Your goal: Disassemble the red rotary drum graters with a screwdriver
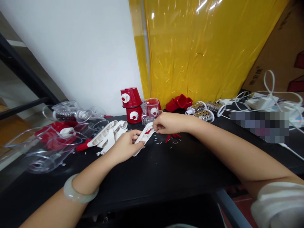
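My left hand (129,144) grips a white plastic handle part (145,136) by its lower end and keeps it tilted above the black table. A small red piece lies inside its hollow. At the upper end, the bent fingers of my right hand (163,123) are pinched together; whatever sits between the fingertips is hidden. Small silver pins (173,145) are scattered just right of the part, with a few small red pieces (168,138) among them. Left of my left hand lies a heap of white plastic handle parts (108,134), one with a red end.
Two stacked red cups (133,106) with white knobs stand at the back. Clear plastic housings (57,142) crowd the left. Metal grater drums (201,112) and red parts (179,102) sit at back right, near white cables (270,91). A yellow plastic curtain (201,50) hangs behind.
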Available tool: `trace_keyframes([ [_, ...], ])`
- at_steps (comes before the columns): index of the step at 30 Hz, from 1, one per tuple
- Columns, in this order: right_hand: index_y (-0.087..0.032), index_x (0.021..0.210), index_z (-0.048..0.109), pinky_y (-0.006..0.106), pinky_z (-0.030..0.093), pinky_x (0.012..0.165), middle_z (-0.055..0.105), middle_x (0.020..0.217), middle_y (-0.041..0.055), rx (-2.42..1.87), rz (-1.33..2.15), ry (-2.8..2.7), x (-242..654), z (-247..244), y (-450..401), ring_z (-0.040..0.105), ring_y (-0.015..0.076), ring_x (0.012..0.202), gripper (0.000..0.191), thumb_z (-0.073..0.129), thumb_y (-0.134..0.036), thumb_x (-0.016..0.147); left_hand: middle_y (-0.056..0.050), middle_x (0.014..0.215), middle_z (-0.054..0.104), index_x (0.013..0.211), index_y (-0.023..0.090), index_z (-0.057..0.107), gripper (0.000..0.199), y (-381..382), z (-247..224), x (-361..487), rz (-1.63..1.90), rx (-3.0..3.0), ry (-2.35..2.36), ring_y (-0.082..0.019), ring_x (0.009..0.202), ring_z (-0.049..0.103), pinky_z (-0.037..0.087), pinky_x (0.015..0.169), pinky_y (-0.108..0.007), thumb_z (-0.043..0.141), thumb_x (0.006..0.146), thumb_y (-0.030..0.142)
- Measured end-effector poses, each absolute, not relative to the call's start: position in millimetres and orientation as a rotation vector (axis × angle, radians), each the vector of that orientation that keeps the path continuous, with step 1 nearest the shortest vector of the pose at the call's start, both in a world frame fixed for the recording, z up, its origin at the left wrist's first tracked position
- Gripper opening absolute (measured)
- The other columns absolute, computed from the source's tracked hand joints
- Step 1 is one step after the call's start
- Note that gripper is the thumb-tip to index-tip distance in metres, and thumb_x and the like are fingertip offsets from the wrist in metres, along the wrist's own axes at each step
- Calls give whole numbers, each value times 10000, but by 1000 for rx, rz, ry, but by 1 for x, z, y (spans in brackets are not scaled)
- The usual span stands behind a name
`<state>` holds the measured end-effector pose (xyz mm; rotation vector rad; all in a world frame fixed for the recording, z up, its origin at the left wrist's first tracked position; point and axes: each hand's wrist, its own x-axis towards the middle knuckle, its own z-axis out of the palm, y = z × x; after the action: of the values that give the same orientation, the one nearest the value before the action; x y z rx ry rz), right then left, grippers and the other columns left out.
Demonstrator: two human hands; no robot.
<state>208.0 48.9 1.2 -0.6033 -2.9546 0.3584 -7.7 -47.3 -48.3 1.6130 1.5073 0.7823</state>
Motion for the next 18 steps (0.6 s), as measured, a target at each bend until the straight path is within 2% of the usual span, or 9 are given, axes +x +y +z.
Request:
trace_keyframes([
  [3, -151, 898, 696, 254, 368, 656, 663, 778, 14, -455, 291, -2847, 205, 1, 47, 547, 112, 691, 122, 613, -94, 829, -42, 812, 768, 1049, 174, 641, 333, -48, -48, -8, 773, 1623, 1497, -224, 739, 729, 471, 594, -267, 693, 766, 342],
  [6, -161, 878, 721, 264, 351, 658, 670, 842, 35, -371, 161, -2801, 200, -8, 47, 552, 128, 738, 100, 630, -128, 853, -45, 816, 768, 1067, 170, 635, 350, -48, -47, -7, 772, 1620, 1481, -227, 759, 732, 475, 615, -270, 692, 772, 350],
  [12, -167, 816, 712, 298, 308, 681, 635, 787, 32, -312, -103, -2751, 194, -22, 50, 525, 149, 733, 143, 618, -213, 913, -57, 857, 758, 1083, 150, 625, 393, -48, -44, -6, 780, 1627, 1453, -242, 816, 738, 494, 684, -299, 697, 769, 375],
  [18, -156, 874, 724, 315, 280, 708, 660, 814, 48, -285, -209, -2743, 195, -18, 48, 545, 163, 765, 144, 635, -257, 924, -67, 880, 752, 1173, 134, 599, 503, -49, -44, -5, 793, 1605, 1426, -259, 812, 749, 488, 694, -317, 706, 757, 394],
])
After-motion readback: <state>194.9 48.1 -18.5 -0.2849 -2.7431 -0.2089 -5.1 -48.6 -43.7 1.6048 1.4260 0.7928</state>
